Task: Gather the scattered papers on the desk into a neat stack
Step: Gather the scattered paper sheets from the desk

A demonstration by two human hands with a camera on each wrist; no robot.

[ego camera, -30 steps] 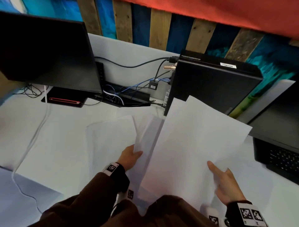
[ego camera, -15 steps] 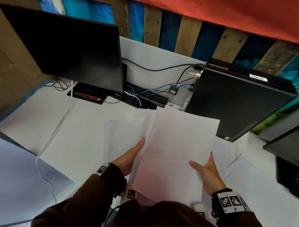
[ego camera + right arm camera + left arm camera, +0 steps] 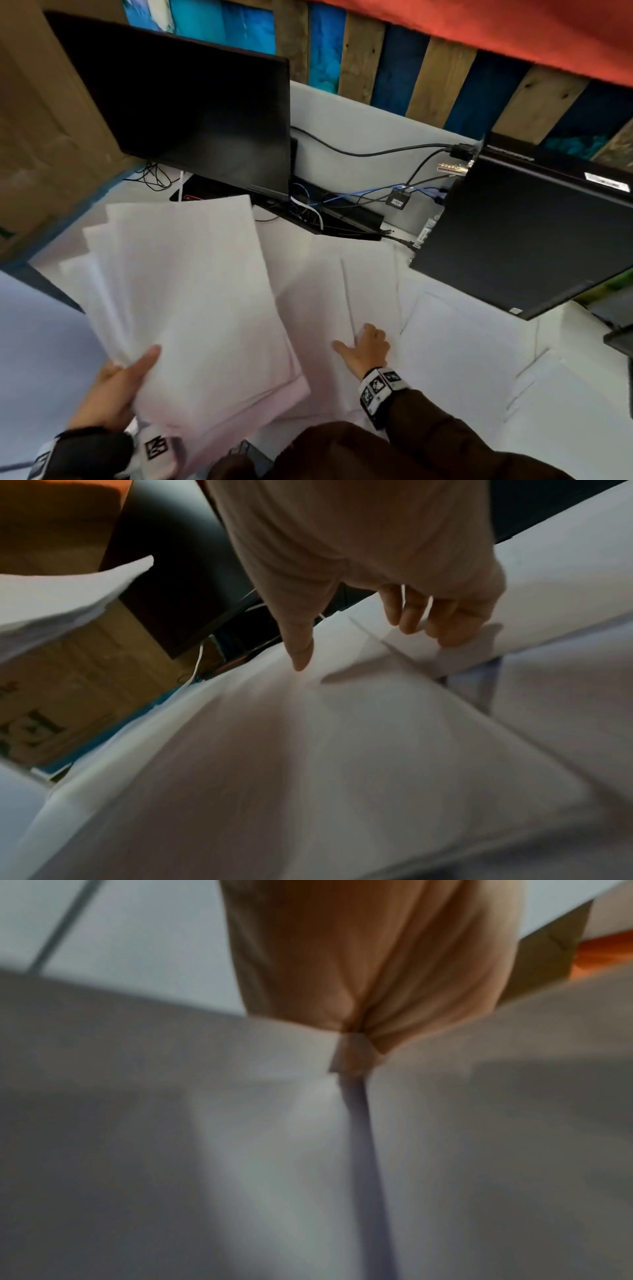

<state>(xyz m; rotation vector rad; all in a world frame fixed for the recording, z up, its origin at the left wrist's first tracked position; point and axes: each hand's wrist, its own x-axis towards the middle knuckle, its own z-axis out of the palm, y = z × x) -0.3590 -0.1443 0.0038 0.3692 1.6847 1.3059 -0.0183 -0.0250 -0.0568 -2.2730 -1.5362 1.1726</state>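
My left hand [image 3: 137, 370] grips a fanned bundle of white sheets [image 3: 191, 301] by its near left corner, thumb on top, held above the desk's left part. The left wrist view shows the same hand [image 3: 359, 988] pinching the paper edge [image 3: 240, 1123]. My right hand [image 3: 363, 346] rests on loose sheets [image 3: 370, 284] lying in the middle of the desk. In the right wrist view, that hand [image 3: 377, 631] has its thumb spread and its fingertips [image 3: 445, 639] on a sheet's edge [image 3: 342, 737]. More overlapping sheets [image 3: 462, 342] lie to the right.
A black monitor [image 3: 191, 109] stands at the back left and a black computer case [image 3: 531, 233] at the back right, with tangled cables [image 3: 342, 205] between them. A cardboard box [image 3: 34, 137] stands left of the white desk [image 3: 41, 359]. A dark laptop edge [image 3: 620, 339] shows far right.
My right hand let go of the bundle and dropped onto the loose sheets on the desk. My left hand carried the bundle to the left, now holding it alone.
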